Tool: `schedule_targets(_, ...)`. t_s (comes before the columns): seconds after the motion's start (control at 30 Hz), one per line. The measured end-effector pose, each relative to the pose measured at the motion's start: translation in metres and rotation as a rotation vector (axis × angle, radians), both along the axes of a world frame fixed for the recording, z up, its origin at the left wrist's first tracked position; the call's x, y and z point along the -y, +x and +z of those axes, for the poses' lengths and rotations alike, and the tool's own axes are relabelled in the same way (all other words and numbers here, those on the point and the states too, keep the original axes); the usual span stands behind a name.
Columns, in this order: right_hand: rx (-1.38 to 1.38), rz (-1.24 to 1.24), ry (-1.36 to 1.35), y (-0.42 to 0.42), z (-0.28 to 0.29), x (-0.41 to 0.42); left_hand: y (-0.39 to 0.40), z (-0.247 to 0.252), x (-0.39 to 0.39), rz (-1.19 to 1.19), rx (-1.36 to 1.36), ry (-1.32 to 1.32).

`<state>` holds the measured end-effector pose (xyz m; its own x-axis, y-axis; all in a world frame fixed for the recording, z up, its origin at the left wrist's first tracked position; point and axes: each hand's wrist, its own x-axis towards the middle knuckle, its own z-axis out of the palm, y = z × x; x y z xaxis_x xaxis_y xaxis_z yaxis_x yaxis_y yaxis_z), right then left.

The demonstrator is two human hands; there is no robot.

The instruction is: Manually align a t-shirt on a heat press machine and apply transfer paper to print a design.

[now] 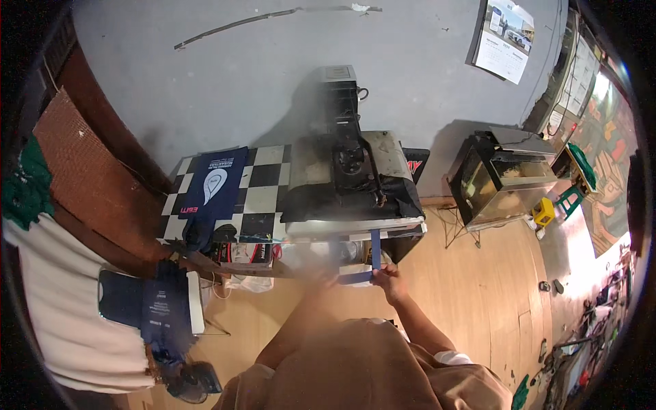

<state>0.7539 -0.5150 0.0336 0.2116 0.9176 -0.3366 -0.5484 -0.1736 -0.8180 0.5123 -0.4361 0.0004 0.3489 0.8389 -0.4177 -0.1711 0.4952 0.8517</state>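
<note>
A dark heat press machine stands on a black-and-white checkered table. A blue fabric strap hangs down from its front edge and bends to the left at my right hand, whose fingers pinch it. My left hand is at the left end of the strap, blurred by a smudge in the view, so its grip cannot be told. Left of the press, a navy printed cloth bag lies flat on the table.
Navy printed fabric pieces lie on a stand at the left, near a pale cloth. Boxes sit on the shelf under the table. A glass tank stands on the right, with a yellow stool beyond it.
</note>
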Motion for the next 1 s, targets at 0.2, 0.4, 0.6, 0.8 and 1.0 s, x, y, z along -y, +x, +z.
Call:
schedule_targets(0.2,0.038,0.041,0.035,0.002,-0.008,-0.005,-0.005,-0.008,0.002,0.010,-0.103,0.125)
schedule_targets(0.4,-0.032,0.029,-0.010,0.011,-0.018,-0.007,-0.004,0.001,-0.003,-0.071,-0.136,0.224)
schedule_targets(0.6,0.039,-0.039,0.056,0.027,-0.013,-0.036,0.027,0.040,-0.035,-0.139,-0.225,0.213)
schedule_targets(0.8,0.002,0.085,0.007,0.019,0.052,-0.082,0.023,0.012,-0.091,-0.068,-0.249,0.253)
schedule_targets(1.0,-0.023,0.079,0.088,0.017,0.025,-0.087,0.017,-0.006,-0.074,-0.080,-0.102,0.431)
